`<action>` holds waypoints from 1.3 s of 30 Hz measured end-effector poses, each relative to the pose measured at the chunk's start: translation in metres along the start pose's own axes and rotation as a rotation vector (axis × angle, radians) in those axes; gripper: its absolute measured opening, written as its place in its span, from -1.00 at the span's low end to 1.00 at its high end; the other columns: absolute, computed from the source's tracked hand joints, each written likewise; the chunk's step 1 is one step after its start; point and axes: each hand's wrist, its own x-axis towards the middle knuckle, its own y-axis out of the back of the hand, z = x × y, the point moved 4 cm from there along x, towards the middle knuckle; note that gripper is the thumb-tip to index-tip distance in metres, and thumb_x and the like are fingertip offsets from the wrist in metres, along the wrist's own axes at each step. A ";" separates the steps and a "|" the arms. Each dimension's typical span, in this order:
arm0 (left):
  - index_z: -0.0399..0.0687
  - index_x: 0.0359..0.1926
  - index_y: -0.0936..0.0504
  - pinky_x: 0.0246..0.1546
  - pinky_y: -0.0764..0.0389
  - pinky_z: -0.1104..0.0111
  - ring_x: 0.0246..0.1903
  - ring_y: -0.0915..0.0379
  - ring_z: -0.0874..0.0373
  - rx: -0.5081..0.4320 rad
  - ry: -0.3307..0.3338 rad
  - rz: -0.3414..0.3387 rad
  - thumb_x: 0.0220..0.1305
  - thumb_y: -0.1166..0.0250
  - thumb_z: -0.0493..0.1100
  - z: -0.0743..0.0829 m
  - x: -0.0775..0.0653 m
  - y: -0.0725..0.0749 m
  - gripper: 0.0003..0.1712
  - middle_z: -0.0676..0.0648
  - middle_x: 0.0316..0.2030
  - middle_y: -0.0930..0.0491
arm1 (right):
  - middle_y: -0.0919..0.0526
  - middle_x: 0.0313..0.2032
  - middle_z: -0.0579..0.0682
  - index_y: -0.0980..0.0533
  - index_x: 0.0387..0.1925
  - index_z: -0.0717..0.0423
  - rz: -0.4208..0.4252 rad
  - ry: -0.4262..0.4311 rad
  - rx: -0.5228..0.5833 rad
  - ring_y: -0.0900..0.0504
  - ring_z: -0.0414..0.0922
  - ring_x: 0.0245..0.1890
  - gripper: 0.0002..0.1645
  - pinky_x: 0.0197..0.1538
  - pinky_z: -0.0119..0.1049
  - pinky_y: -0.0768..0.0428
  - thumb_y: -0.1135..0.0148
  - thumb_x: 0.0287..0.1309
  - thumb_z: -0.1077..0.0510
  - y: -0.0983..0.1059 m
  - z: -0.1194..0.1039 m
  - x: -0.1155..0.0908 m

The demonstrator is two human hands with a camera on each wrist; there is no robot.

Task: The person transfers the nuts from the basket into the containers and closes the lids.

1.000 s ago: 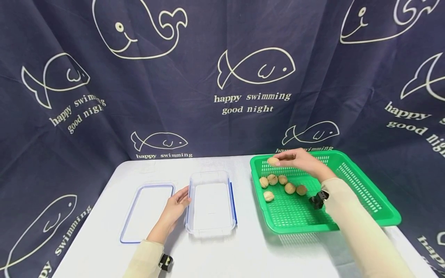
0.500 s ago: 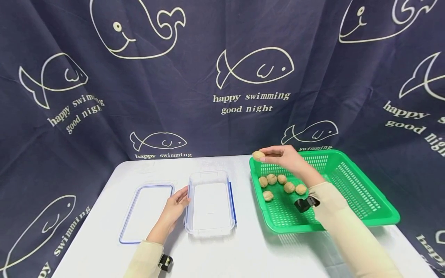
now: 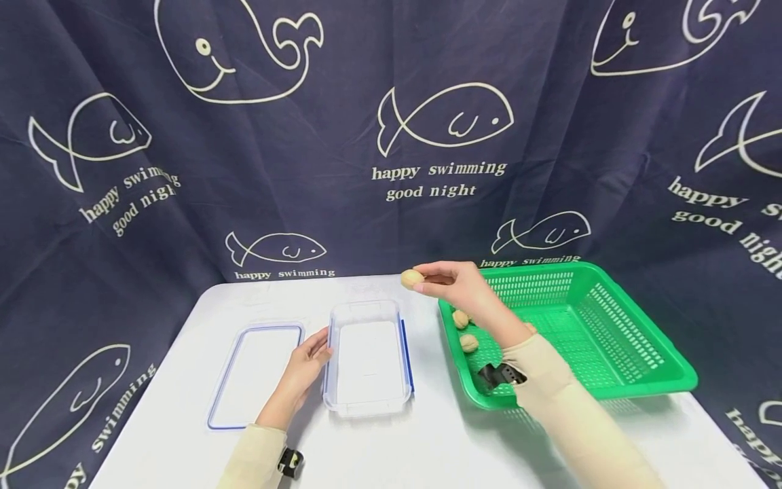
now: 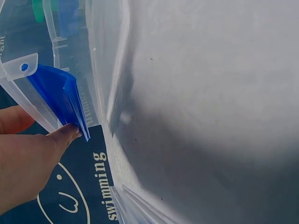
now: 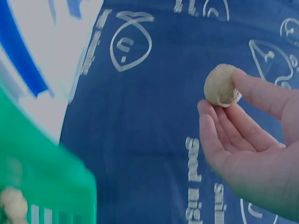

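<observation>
My right hand point(image 3: 458, 285) pinches a walnut point(image 3: 412, 278) between thumb and fingertips, up in the air between the green basket point(image 3: 611, 394) and the clear plastic food container point(image 3: 373, 408). In the right wrist view the round tan walnut point(image 5: 221, 86) sits at the fingertips. My left hand point(image 3: 305, 360) grips the container's left wall. Close up in the left wrist view, its thumb lies on the blue latch flap point(image 4: 58, 93) and the fingers reach over the rim. Inside the container no walnuts show. Two walnuts point(image 3: 468, 343) show in the basket; my right arm hides part of it.
A clear lid with a blue seal point(image 3: 227, 370) lies flat on the white table point(image 3: 427, 448), left of the container. Behind the table hangs a dark blue curtain point(image 3: 342, 156) with fish prints. The basket's raised rim stands along the right side.
My right hand has carried the walnut left, from above the basket out past its left rim. My left hand stays on the container.
</observation>
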 end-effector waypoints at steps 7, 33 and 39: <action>-0.29 0.41 -0.16 0.40 -0.18 0.12 0.38 -0.09 -0.17 0.002 0.004 -0.001 0.40 -0.05 -0.35 -0.002 -0.001 0.001 -0.40 -0.33 0.38 -0.16 | -0.71 -0.11 0.09 -0.61 0.02 0.17 0.039 0.051 0.040 -0.67 -0.08 -0.10 -0.57 -0.02 -0.25 -0.67 -0.41 0.08 0.20 -0.035 -0.010 -0.003; -0.25 0.42 -0.14 0.41 -0.16 0.14 0.39 -0.06 -0.14 -0.024 0.005 -0.019 0.43 -0.04 -0.30 -0.006 0.001 0.003 -0.41 -0.29 0.40 -0.15 | -0.72 -0.24 0.16 -0.64 -0.10 0.30 0.140 -0.006 0.073 -0.71 -0.02 -0.22 -0.65 -0.21 -0.36 -0.71 -0.42 0.02 0.28 -0.130 0.039 -0.009; -0.25 0.43 -0.13 0.42 -0.15 0.12 0.40 -0.04 -0.15 -0.021 0.001 -0.028 0.43 -0.03 -0.30 -0.005 0.001 0.001 -0.40 -0.30 0.40 -0.13 | -0.72 -0.27 0.17 -0.64 -0.13 0.34 0.135 -0.031 0.063 -0.71 -0.01 -0.26 -0.65 -0.24 -0.38 -0.70 -0.43 -0.03 0.31 -0.141 0.057 -0.011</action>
